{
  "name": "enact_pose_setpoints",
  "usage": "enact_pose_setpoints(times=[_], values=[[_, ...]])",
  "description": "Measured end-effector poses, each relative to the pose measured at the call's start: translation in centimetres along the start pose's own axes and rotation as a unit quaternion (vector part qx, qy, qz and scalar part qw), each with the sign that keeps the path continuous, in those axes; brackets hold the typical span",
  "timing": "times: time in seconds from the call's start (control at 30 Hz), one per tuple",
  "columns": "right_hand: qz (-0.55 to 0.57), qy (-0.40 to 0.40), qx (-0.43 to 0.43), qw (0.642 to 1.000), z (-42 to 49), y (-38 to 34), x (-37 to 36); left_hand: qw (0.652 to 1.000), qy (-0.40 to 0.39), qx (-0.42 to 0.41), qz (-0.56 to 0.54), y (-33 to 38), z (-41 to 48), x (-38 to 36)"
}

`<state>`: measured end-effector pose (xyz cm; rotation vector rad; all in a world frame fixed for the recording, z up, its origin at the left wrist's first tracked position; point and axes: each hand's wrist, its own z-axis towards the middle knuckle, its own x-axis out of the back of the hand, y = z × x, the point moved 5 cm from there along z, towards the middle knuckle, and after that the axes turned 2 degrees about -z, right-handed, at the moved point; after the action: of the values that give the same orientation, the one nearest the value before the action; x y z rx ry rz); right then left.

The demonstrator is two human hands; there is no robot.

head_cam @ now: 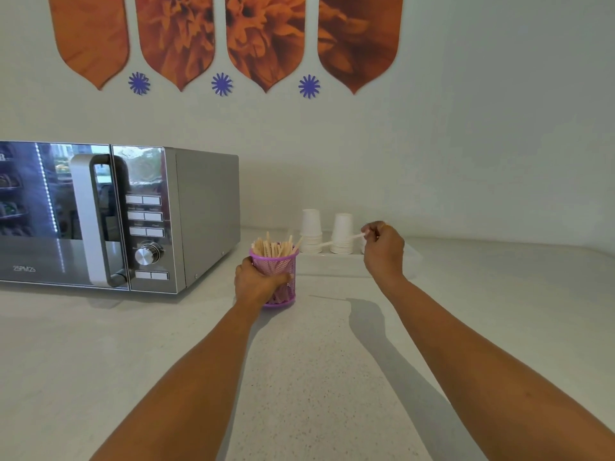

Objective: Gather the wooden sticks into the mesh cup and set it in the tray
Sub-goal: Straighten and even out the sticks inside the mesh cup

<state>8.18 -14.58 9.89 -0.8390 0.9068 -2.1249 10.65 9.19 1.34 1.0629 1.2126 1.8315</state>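
Note:
A purple mesh cup [279, 266] stands on the white counter, holding several wooden sticks [271, 247] upright. My left hand [256, 282] is wrapped around the cup's left side. My right hand [382, 249] is raised to the right of the cup, pinching one wooden stick [342, 240] that points left toward the cup's rim. A white tray [336, 264] lies just behind and to the right of the cup, under my right hand.
Two stacks of white paper cups [311, 231] stand in the back of the tray. A silver microwave [133, 216] sits on the counter to the left. The wall is close behind.

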Motion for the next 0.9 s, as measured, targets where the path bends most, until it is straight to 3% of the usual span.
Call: enact_pose_setpoints(times=[0.27, 0.5, 0.6, 0.77, 0.9], values=[[-0.063, 0.008, 0.100, 0.993, -1.0, -3.2, -1.3, 0.999, -0.037, -0.021, 0.009, 1.1, -1.6, -1.9], [-0.223, -0.111, 0.186, 0.951, -2.1, -3.4, -3.8, 0.996, -0.061, -0.061, 0.020, 3.1, -3.0, -3.4], [-0.209, -0.120, 0.196, 0.951, -2.6, -3.3, -3.8, 0.996, -0.062, -0.068, 0.017, 3.8, -3.6, -3.9], [-0.058, -0.052, 0.064, 0.995, -2.7, -1.5, -2.2, 0.997, -0.046, -0.055, 0.007, 4.0, -4.0, -4.4], [0.078, -0.157, -0.087, 0.981, -3.3, 0.1, -2.5, 0.998, -0.040, -0.054, 0.008, 4.4, -4.8, -5.0]])
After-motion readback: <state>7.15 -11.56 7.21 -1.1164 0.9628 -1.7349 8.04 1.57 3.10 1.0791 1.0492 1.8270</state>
